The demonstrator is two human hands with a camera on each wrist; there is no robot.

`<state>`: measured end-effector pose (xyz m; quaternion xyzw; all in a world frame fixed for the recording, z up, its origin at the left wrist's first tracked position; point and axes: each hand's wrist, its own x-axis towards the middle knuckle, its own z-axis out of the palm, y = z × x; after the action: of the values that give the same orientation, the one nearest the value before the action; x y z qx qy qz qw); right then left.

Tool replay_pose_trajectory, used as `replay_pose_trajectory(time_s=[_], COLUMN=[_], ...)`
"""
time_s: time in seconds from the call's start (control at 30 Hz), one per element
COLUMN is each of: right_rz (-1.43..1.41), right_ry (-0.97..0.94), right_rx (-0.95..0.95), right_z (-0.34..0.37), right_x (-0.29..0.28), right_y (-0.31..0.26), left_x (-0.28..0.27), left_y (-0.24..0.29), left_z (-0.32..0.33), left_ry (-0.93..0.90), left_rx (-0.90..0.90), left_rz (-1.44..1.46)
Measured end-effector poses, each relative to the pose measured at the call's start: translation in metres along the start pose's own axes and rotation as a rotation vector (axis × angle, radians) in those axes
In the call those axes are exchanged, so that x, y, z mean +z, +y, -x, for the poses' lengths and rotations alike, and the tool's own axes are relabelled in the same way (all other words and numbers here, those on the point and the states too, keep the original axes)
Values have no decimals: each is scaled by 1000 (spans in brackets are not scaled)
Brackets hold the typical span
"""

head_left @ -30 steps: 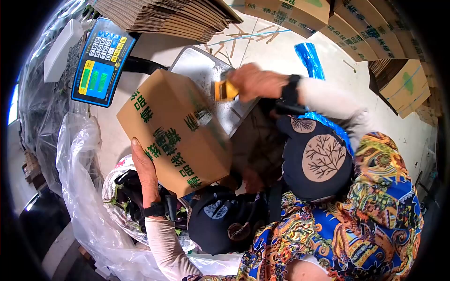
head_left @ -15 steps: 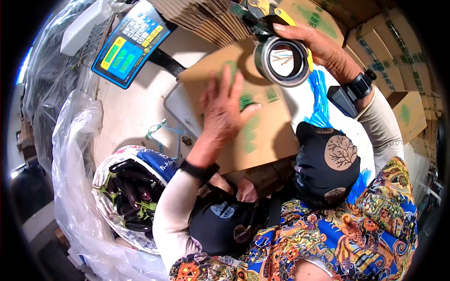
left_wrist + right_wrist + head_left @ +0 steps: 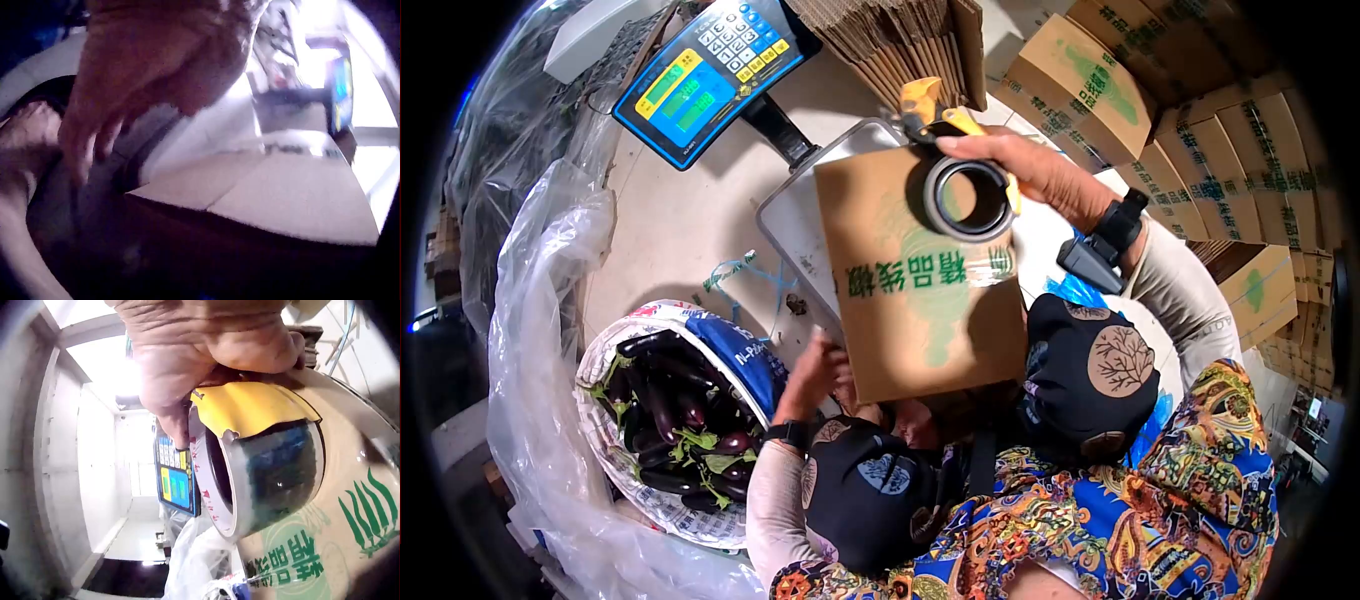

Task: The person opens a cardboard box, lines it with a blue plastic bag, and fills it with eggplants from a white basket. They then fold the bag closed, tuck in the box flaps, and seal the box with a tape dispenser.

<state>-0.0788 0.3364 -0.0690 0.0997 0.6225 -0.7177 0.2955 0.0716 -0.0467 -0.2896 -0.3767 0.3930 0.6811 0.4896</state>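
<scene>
My right hand (image 3: pixel 1040 170) grips a yellow tape dispenser (image 3: pixel 922 100) loaded with a wide roll of clear tape (image 3: pixel 281 475). The dispenser lies over the far side of a cardboard carton (image 3: pixel 880 345) printed with green characters and a vegetable picture. Under the carton is the grey platform (image 3: pixel 795 225) of a digital scale. My left hand (image 3: pixel 815 375) is down beside the carton's near left corner, holding nothing visible. In the left wrist view its fingers (image 3: pixel 81 150) hang down, loosely bent, next to the carton's lower edge (image 3: pixel 287 200).
To the left stands a lined basket (image 3: pixel 605 450) of eggplants (image 3: pixel 662 405). The scale's display (image 3: pixel 685 95) rises beyond it. Flattened cartons (image 3: pixel 890 45) are stacked at the back, and printed boxes (image 3: pixel 1250 160) are piled at right. Clear plastic sheeting (image 3: pixel 540 330) edges the left.
The carton has gone from tilted to lying flat on the platform. My left hand moved from its top down to its near left side. My right hand brought the tape dispenser over the carton.
</scene>
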Motion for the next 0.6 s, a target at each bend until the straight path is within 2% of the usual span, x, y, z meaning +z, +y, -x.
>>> replay_pose_trajectory(time_s=[0.07,0.13,0.17,0.23,0.3,0.33,0.4,0.47,0.5,0.53,0.57,0.6], right_rz=[29,57,57,190,87,-7,-38,-180,-260,-244,-290,-303], right_ry=[-22,-39,-79,-43,-152,-209,-178,-219,-222,-70,-40,-104], right_rx=[-46,-35,-39,20,37,77,114,130,106,40,-12,-18], right_z=[-9,-24,-17,-28,-26,-21,-4,7,15,37,51,63], right_x=[24,39,54,49,34,21,-6,-50,-71,-68,-69,-90], right_y=[8,19,7,4,6,5,2,12,17,12,11,12], left_x=[8,15,16,20,25,62,101,84,58,64,72,108], left_y=[-12,-18,-21,-25,-20,1,30,58,77,87,97,108], left_z=[19,38,45,57,61,88,138,129,108,107,114,138], left_ry=[-72,-83,-87,-95,-55,68,151,66,22,140,263,330], left_rx=[-26,41,84,271,467,393,434,518,482,648,806,854], left_rz=[3,-63,-102,-275,-422,-198,40,14,-16,-193,-377,-485])
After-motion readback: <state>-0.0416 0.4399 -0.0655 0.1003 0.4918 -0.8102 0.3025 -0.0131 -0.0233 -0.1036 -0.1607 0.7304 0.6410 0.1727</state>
